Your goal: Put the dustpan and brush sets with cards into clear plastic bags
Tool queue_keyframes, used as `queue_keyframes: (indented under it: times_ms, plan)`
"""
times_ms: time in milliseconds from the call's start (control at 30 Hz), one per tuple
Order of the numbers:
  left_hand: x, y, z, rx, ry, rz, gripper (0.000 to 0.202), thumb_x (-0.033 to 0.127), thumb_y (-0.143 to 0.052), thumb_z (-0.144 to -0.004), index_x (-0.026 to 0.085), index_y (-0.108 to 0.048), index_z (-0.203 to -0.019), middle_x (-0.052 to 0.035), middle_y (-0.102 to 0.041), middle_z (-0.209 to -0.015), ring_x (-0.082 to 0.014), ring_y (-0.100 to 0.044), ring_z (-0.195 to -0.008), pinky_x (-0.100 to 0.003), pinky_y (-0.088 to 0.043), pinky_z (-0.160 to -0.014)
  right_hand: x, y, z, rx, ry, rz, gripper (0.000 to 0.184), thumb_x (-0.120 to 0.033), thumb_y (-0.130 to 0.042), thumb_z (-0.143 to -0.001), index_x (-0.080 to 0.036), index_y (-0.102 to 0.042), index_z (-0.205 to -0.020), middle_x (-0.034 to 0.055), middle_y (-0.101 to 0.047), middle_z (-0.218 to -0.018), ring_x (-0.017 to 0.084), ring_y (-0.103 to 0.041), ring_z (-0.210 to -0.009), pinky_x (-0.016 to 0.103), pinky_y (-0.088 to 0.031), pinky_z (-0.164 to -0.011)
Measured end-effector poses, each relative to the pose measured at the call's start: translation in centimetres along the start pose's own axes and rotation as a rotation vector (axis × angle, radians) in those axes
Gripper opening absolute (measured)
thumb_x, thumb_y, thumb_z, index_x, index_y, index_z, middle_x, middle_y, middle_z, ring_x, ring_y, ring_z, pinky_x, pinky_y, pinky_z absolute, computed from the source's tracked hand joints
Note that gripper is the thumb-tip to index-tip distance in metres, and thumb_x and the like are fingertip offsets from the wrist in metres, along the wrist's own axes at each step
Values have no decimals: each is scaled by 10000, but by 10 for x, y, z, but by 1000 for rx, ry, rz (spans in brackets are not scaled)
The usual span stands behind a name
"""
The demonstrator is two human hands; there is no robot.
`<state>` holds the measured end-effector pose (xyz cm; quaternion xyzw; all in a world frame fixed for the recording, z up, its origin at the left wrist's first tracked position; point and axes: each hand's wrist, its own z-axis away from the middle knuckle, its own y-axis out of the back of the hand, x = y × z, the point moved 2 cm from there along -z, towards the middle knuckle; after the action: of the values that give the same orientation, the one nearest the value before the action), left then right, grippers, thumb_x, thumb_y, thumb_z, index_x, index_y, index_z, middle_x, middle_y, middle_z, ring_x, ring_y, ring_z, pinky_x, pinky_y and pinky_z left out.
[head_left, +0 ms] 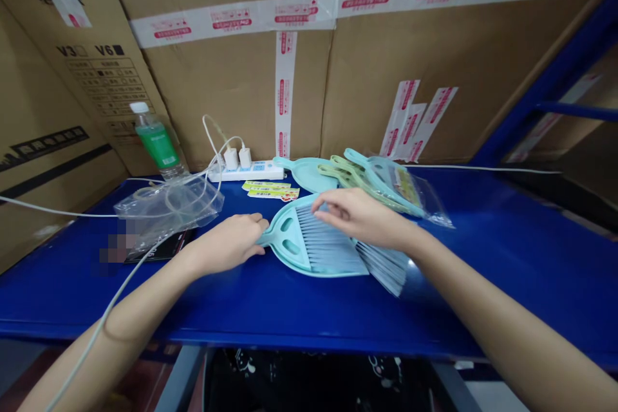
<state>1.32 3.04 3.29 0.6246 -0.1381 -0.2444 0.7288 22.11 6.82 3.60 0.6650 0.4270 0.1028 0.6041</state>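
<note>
A light blue dustpan lies on the blue table with a matching hand brush on top of it. My left hand is closed around their handles at the left end. The brush's grey-blue bristles fan out to the right, some past the dustpan's front edge. Over the upper bristles hovers or rests my right hand, its fingers loosely bent and apart; whether it touches them is unclear. Behind it lie another light blue dustpan and green and blue handled pieces, partly in clear plastic wrapping.
A white power strip with plugs stands at the back, beside yellow-green label cards. At left are a bottle, a crumpled clear bag and a white cable crossing my left forearm. Cardboard walls the back.
</note>
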Motion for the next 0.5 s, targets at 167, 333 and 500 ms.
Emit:
queue_keyframes:
  times_ms: [167, 333, 500]
  plan:
    - [5, 0, 1, 16, -2, -29, 157, 240, -612, -830, 141, -576, -947, -67, -621, -948, -211, -628, -841, -308, -474, -716, -40, -30, 10, -168, 200, 99, 222, -346, -549, -869, -151, -651, -841, 53, -586, -802, 171, -527, -744, 290, -390, -658]
    - [7, 0, 3, 77, -22, -82, 126, 216, -596, -824, 152, -582, -932, -64, -619, -935, -215, -620, -865, -315, -482, -724, -49, -48, 11, -119, 59, 99, 241, -361, -598, -815, -161, -610, -681, 35, -559, -740, 178, -517, -748, 294, -378, -666]
    - [8, 2, 4, 133, -18, -100, 187, 238, -615, -811, 162, -579, -978, -69, -623, -976, -225, -608, -910, -334, -495, -750, -51, -51, 11, -31, -18, 125, 192, -331, -639, -721, -171, -581, -634, 25, -532, -721, 180, -501, -739, 298, -366, -664]
